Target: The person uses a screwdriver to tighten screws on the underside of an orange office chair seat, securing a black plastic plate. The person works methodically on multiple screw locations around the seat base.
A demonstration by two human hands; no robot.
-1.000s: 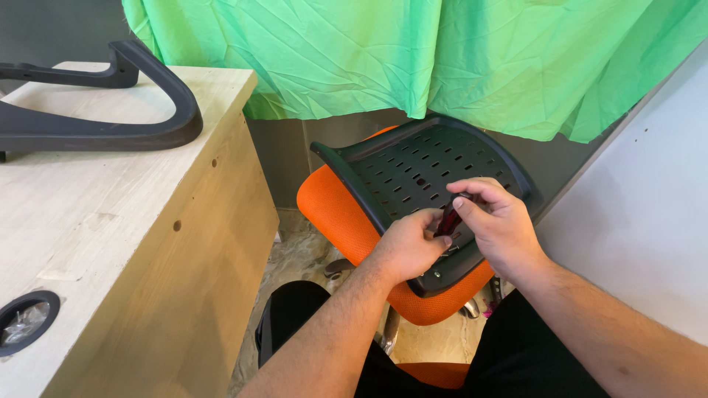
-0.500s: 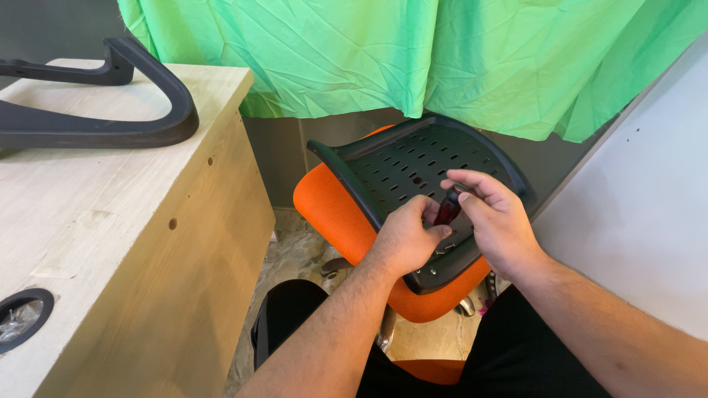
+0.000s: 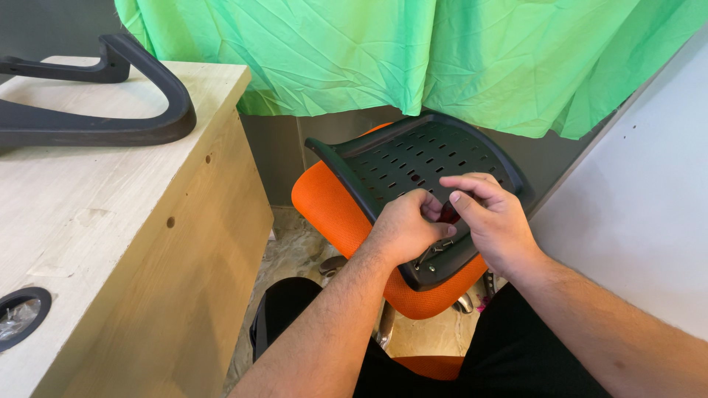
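Both hands meet on the black slotted chair back [image 3: 413, 166]. The left hand [image 3: 402, 228] and right hand [image 3: 494, 221] each pinch a small dark red tool [image 3: 448, 212], held between the grips above the orange seat [image 3: 332, 214].

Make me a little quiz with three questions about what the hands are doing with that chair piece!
1. True or false: both hands touch the black slotted chair panel.
2. What colour is the cushion under the panel? A blue, B orange, C grey.
3. What lies on the wooden desk?

Key:
1. True: the left hand and the right hand meet at its lower edge.
2. B.
3. A curved black armrest.
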